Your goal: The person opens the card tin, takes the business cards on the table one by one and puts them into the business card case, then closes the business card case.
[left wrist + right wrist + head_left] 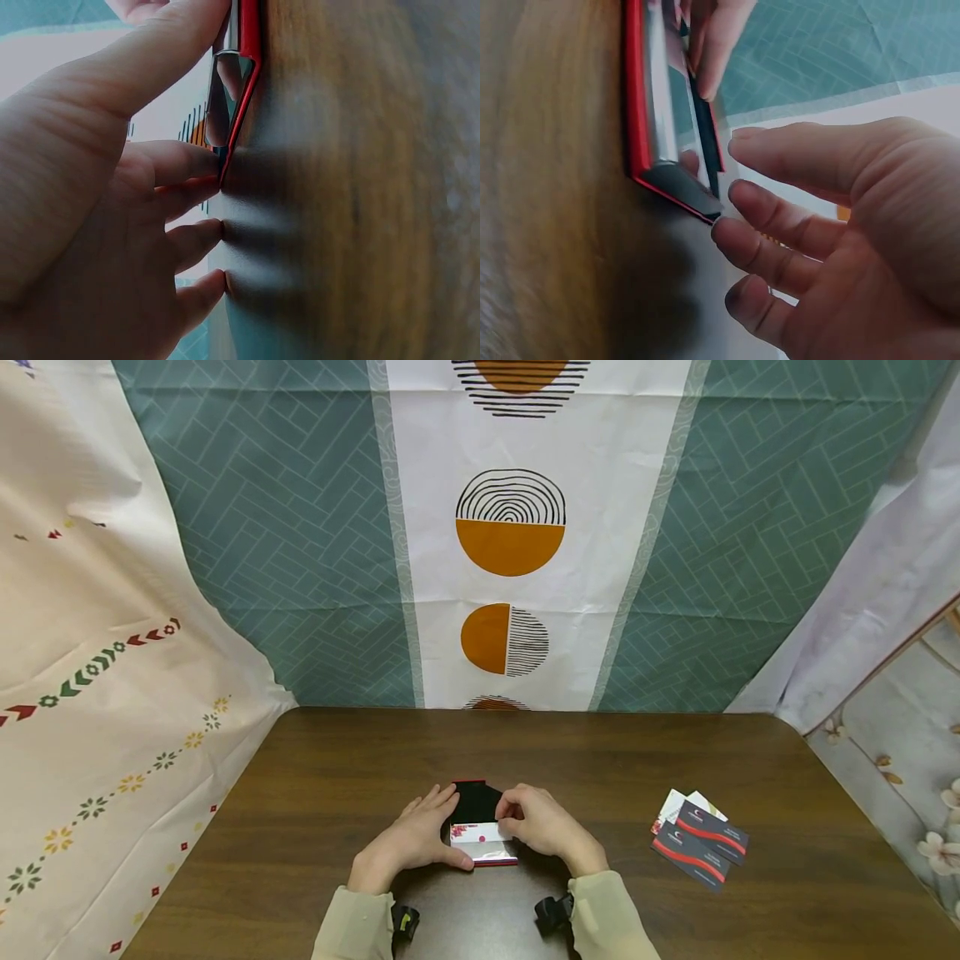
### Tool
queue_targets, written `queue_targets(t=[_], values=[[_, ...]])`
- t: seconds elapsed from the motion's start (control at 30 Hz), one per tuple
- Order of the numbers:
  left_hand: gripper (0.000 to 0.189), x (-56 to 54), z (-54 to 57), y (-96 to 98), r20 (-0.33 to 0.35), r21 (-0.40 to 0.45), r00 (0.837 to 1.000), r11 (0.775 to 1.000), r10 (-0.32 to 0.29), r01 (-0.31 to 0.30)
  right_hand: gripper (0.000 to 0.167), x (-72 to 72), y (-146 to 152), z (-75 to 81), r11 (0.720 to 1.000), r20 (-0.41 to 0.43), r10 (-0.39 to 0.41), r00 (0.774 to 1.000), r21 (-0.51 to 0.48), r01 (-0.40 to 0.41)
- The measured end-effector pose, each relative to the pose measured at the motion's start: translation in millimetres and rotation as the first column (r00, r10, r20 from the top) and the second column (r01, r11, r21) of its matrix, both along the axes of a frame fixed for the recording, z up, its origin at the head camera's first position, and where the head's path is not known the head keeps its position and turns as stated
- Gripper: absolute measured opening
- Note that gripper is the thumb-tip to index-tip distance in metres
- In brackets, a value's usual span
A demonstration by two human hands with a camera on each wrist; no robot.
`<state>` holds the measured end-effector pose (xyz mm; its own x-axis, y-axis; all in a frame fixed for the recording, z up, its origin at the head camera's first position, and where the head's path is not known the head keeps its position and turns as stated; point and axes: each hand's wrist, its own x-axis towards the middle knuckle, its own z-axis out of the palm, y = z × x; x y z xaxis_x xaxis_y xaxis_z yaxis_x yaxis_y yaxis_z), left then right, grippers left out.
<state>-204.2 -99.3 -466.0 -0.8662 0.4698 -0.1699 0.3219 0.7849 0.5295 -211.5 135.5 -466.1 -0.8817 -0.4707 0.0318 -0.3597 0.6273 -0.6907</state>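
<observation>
A card case (495, 863), red outside with a silver metal holder and black lining, lies opened on the table. Inside sits a white business card (483, 832) with red flowers at its corner. My left hand (420, 839) rests along the case's left side, fingers spread; its thumb (161, 64) lies on the near part of the case. My right hand (547, 827) is at the case's right side with bent fingers. In the right wrist view a fingertip (731, 232) meets the case's corner, and nothing shows between thumb and fingers.
To the right, several business cards (705, 839) overlap in a loose pile, dark grey ones with a red stripe over white ones. The brown wooden table (360, 752) ends at a patterned cloth (510, 610) behind. More cloths hang at both sides.
</observation>
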Motion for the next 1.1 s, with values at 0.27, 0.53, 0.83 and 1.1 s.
queue_targets(t=[0.27, 0.53, 0.83, 1.1], values=[[0.108, 0.2, -0.8, 1.2, -0.003, 0.002, 1.000, 1.000, 0.000, 0.000, 0.007, 1.6, 19.0, 11.9, 0.998, -0.026, -0.060, 0.998, -0.003, 0.060], [0.108, -0.2, -1.9, 1.5, -0.014, 0.002, 1.000, 1.000, 0.001, -0.001, 0.013, 4.1, 55.5, 23.0, 0.985, -0.026, -0.170, 0.985, 0.031, 0.171], [0.108, 0.3, -2.4, 0.8, -0.020, -0.001, 1.000, 1.000, 0.000, 0.000, 0.024, 10.0, 90.2, 32.4, 0.971, -0.023, -0.233, 0.972, 0.047, 0.234], [0.108, 0.1, -2.5, 1.2, -0.024, 0.000, 1.000, 1.000, -0.003, 0.003, 0.026, 19.4, 129.2, 35.7, 0.942, 0.019, -0.328, 0.944, 0.075, 0.326]])
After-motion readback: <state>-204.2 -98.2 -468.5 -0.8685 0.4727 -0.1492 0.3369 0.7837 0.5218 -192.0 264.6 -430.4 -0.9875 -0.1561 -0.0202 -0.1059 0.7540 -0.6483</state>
